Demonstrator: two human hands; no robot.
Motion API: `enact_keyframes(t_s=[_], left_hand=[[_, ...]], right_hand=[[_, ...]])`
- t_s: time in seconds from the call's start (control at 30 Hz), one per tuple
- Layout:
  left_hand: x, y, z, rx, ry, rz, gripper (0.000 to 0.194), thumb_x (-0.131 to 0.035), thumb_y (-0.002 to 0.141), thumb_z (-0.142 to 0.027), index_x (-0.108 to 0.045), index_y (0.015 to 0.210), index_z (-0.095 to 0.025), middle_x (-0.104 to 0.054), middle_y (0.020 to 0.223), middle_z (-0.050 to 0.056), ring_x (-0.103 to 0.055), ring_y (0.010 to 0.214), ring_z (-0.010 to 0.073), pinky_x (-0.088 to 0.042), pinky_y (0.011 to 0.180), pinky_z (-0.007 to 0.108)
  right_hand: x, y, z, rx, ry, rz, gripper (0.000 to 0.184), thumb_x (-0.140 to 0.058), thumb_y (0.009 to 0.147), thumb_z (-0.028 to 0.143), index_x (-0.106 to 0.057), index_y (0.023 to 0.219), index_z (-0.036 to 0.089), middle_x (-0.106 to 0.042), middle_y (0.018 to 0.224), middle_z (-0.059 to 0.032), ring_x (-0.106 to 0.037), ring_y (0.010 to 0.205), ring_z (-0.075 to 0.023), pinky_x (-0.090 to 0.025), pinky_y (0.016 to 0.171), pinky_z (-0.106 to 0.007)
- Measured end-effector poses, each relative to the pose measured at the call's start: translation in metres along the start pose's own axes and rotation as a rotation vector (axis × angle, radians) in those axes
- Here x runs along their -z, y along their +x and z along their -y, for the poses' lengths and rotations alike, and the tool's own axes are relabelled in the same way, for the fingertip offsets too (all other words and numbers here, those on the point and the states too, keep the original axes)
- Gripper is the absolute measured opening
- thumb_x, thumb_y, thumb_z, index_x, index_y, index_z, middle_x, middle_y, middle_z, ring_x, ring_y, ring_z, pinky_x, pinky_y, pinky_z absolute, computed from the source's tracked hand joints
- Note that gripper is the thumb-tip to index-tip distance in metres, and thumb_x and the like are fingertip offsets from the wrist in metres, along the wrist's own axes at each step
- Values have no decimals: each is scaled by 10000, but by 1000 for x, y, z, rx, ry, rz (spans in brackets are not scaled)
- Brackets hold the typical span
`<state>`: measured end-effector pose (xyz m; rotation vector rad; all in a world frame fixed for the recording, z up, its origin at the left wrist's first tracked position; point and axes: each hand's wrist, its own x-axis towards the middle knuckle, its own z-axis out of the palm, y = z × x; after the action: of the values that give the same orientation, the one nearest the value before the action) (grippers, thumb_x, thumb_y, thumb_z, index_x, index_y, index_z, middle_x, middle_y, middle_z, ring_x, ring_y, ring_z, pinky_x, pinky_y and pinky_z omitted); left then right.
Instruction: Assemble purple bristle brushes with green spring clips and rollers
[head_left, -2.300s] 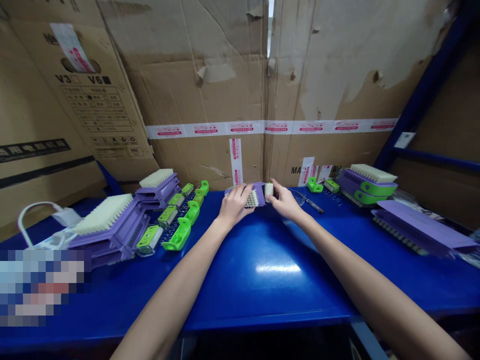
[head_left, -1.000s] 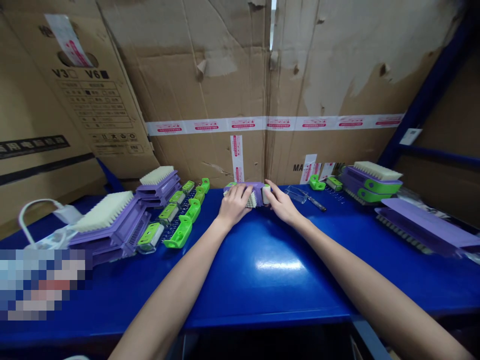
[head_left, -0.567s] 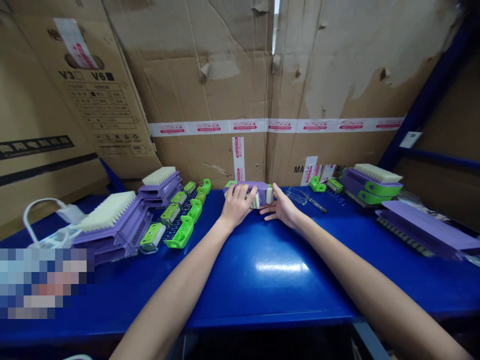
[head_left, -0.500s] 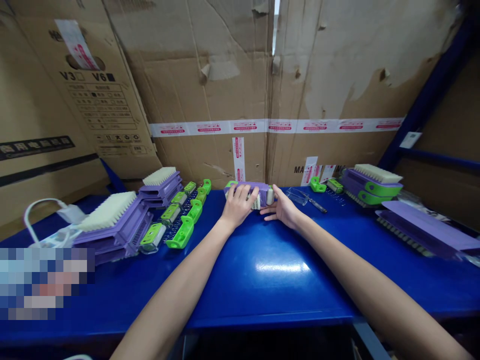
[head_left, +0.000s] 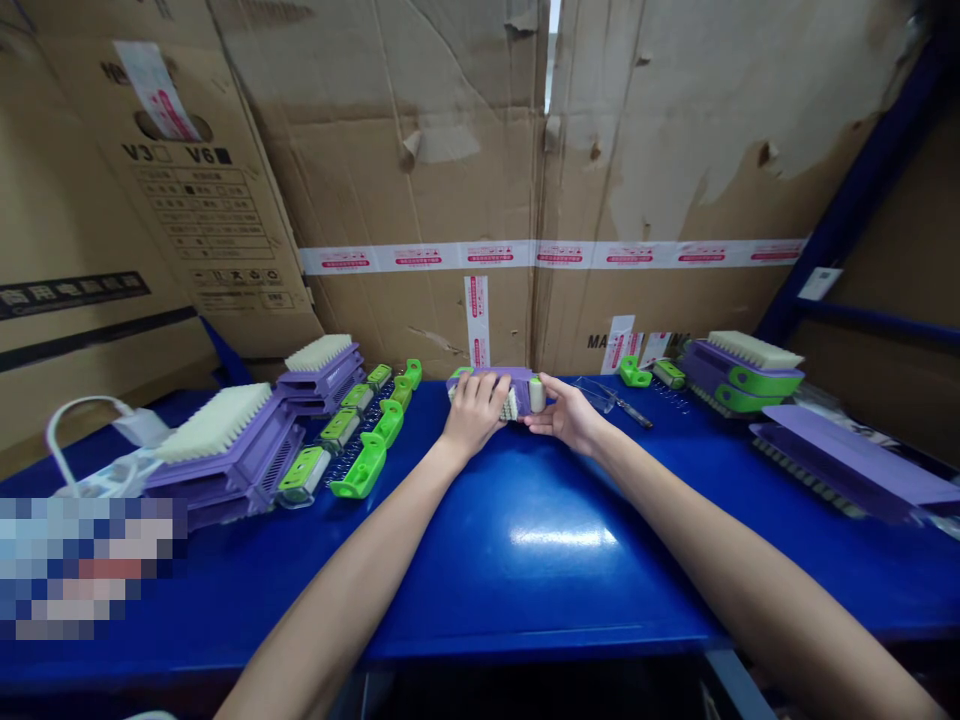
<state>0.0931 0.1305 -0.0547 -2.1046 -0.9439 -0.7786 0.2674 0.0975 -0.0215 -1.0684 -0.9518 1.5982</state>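
A purple brush head (head_left: 517, 376) with pale bristles and a green part at its left end stands near the back of the blue table. My left hand (head_left: 477, 408) is wrapped over its left and middle part. At the brush's right end is a small pale block with a green edge (head_left: 537, 394). My right hand (head_left: 568, 412) pinches this block, thumb or forefinger above and the other fingers below. Just right of that hand lie a clear plastic piece (head_left: 594, 392) and a thin metal tool (head_left: 634, 413).
Purple brush stacks (head_left: 225, 450) stand on the left, beside rows of green-topped blocks (head_left: 341, 428), springs and green brackets (head_left: 361, 466). At right are more brushes (head_left: 742, 375) and a long purple brush piece (head_left: 862, 455). A cardboard wall (head_left: 420, 190) closes the back.
My right hand's fingers have closed in on the block at the brush's right end; before, they were more spread. My left hand stays on the brush, shifted very slightly.
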Motion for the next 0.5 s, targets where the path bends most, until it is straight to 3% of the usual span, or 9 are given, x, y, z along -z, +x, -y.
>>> enact_keyframes(t_s=[0.13,0.33,0.5], left_hand=[[-4,-2,1,-1,1,-83,521,-602,781,-394,-499,1199,-99,-572,1092,162,-524,1013,286,-361,1001,456],[-3,-2,1,31,-37,-50,476,-555,814,-390,-487,1215,-144,-569,1110,146,-529,1033,276,-348,1017,475],[-1,-3,2,20,-47,-30,483,-569,804,-367,-478,1225,-147,-567,1110,146,-525,1028,278,-353,1008,475]], right_hand=[[-4,-1,0,49,-10,-20,327,-430,889,422,-567,892,126,-620,574,-66,-605,505,-137,-490,494,-217],[-6,-1,-1,47,38,-51,309,-460,878,418,-564,904,128,-597,521,-49,-556,450,-120,-458,460,-203],[-3,2,-2,22,-6,-34,373,-499,857,464,-587,895,103,-642,589,-94,-538,446,-103,-453,454,-196]])
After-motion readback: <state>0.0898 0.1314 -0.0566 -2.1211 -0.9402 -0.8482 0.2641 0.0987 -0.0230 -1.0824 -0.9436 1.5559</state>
